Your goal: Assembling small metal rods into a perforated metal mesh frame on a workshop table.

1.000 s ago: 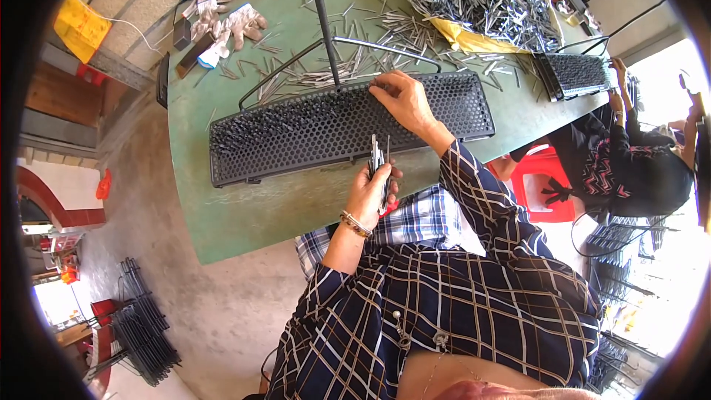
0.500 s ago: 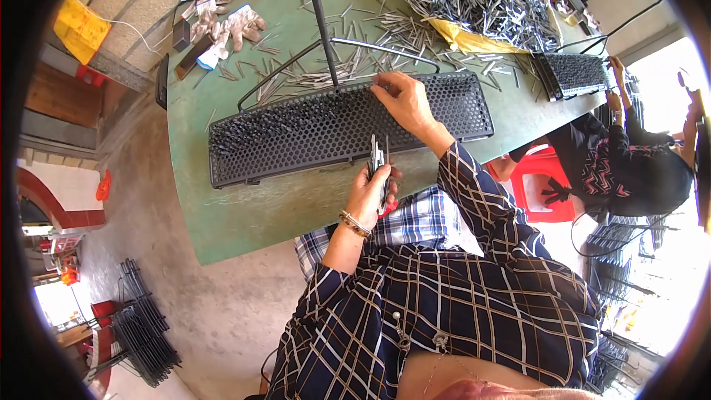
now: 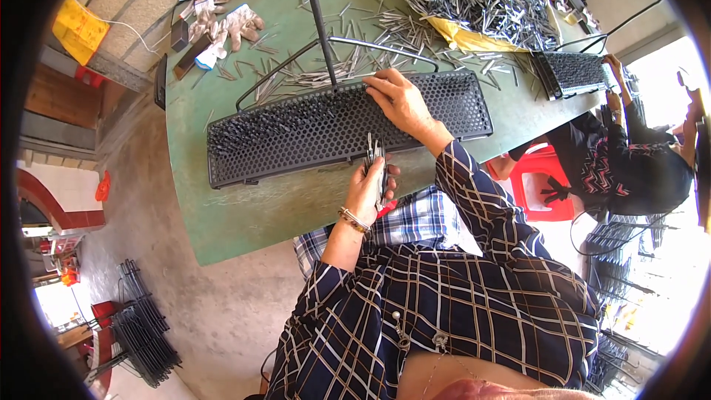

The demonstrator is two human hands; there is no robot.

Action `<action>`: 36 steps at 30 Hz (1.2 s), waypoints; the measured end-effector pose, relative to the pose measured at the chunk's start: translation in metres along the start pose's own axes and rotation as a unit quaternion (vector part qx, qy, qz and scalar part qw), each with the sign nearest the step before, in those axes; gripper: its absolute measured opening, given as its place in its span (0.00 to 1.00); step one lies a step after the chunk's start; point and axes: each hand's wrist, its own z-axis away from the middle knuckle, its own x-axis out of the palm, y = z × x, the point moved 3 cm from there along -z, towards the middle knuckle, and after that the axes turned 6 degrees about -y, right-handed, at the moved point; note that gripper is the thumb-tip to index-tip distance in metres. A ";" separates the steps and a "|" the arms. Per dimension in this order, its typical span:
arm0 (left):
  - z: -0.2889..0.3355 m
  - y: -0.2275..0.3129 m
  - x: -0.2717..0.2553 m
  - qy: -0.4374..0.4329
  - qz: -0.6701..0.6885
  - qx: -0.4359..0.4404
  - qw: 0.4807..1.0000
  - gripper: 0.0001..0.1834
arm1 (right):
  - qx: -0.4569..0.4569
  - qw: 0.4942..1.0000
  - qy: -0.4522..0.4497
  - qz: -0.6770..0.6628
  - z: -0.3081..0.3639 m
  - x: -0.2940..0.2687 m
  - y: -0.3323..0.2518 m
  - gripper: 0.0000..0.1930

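A long black rack full of round holes lies tilted on the green table in front of me. Short dark metal rods stand thickly in its left part, while many holes around the middle show bare. My left hand is closed round a bundle of thin grey metal rods, their ends pointing up toward the rack's near edge. Over the rack's middle, my right hand has its fingertips drawn together near the far edge. Whatever they pinch is too small to make out.
Loose rods are scattered behind the rack, and a yellow-edged sack heaped with rods lies beyond. Work gloves sit far left. At right, a co-worker handles a second rack beside a red stool.
My right hand has shifted slightly left and up along the rack. The left hand, with its bundle of rods, has moved a little left. The rack has barely moved.
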 end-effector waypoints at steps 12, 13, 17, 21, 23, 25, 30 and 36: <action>0.003 0.003 0.003 -0.022 0.006 0.008 1.000 0.15 | -0.044 0.996 -0.045 0.058 0.001 -0.001 -0.003 0.09; 0.004 0.003 0.003 -0.026 0.003 0.012 1.000 0.15 | -0.039 0.998 -0.013 0.041 0.000 -0.004 -0.005 0.09; 0.004 0.004 0.000 -0.018 -0.002 0.041 0.999 0.15 | 0.096 0.989 -0.048 -0.101 0.004 -0.022 -0.016 0.09; 0.008 0.012 0.006 -0.036 0.012 0.090 0.995 0.15 | 0.169 0.946 -0.198 -0.193 0.025 -0.014 -0.017 0.16; 0.007 0.014 0.008 -0.041 0.017 0.100 0.994 0.14 | 0.192 0.927 -0.251 -0.199 0.028 -0.015 -0.024 0.17; 0.006 0.010 0.007 -0.029 0.040 0.075 0.996 0.14 | 0.195 0.940 -0.215 -0.180 0.028 -0.016 -0.029 0.15; 0.005 0.000 -0.005 -0.019 0.070 0.039 0.997 0.17 | 0.134 0.948 -0.237 -0.166 0.043 -0.017 -0.040 0.11; 0.007 -0.002 -0.006 0.004 0.046 0.050 0.998 0.15 | 0.049 0.978 -0.153 -0.136 0.062 -0.016 -0.034 0.14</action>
